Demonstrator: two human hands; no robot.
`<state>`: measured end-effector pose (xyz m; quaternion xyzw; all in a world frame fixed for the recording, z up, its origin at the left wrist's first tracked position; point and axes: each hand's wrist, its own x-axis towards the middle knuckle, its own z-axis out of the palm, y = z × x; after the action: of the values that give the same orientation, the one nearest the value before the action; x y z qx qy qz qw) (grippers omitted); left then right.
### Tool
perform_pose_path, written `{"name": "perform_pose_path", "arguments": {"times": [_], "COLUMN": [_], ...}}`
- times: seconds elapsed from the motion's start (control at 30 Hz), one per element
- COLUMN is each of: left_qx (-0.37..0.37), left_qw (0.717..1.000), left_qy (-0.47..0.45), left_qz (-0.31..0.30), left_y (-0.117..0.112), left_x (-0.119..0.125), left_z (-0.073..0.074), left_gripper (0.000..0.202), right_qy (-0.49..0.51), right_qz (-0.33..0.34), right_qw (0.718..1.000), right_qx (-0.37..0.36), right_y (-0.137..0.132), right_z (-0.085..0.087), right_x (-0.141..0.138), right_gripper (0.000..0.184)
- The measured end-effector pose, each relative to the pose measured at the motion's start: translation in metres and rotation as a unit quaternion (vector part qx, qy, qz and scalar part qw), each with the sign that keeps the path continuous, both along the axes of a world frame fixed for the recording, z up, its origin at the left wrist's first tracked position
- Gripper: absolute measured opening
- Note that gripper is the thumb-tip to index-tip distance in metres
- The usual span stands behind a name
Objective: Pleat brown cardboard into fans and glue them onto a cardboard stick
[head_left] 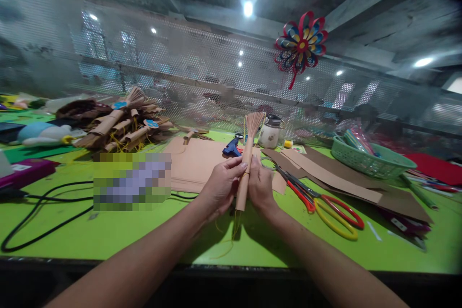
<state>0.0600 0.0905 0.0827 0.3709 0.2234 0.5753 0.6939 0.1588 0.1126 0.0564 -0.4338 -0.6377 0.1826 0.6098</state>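
A rolled brown paper tube with a fanned, pleated top (245,180) stands nearly upright between my hands, above the front of the green table (144,238). My left hand (223,180) is closed on its left side, the thumb lying across the paper. From the right, my right hand (260,183) grips the same piece, its fingers partly hidden behind it. Thin yellow string runs along the fan and dangles below the tube. Behind the hands lie flat brown paper sheets (195,161) and a blue glue gun (232,148).
Scissors with red and yellow handles (337,214) lie at right, near dark brown card (393,197). A green basket (371,159) and a jar (270,134) stand behind. Several similar paper pieces (122,125) are heaped at left. A black cable (46,195) loops across the table's left.
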Motion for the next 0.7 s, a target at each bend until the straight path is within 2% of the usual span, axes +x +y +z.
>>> {"name": "perform_pose_path", "arguments": {"times": [0.2,0.37,0.43,0.53,0.7], "left_qx": [0.003,-0.006,-0.004,-0.012,-0.020], "left_qw": [1.000,1.000,1.000,0.999,0.998], "left_qy": [-0.013,-0.016,-0.017,-0.016,-0.040], "left_qz": [-0.016,0.002,0.015,0.036,0.053], "left_y": [0.002,0.005,0.007,0.008,0.009], "left_x": [-0.004,-0.005,-0.006,-0.007,-0.010], "left_z": [0.003,0.000,-0.002,-0.001,0.005], "left_gripper": [0.029,0.026,0.025,0.023,0.020], "right_qy": [-0.098,-0.119,-0.104,-0.091,-0.138], "right_qz": [-0.032,-0.106,-0.114,-0.059,0.054], "right_qw": [0.993,0.972,0.967,0.974,0.975], "right_qx": [0.049,0.173,0.203,0.200,0.163], "right_y": [-0.003,-0.007,-0.008,-0.008,-0.002], "right_z": [0.014,0.027,0.030,0.031,0.022], "right_x": [0.012,0.021,0.023,0.023,0.020], "right_gripper": [0.036,0.027,0.024,0.023,0.031]}}
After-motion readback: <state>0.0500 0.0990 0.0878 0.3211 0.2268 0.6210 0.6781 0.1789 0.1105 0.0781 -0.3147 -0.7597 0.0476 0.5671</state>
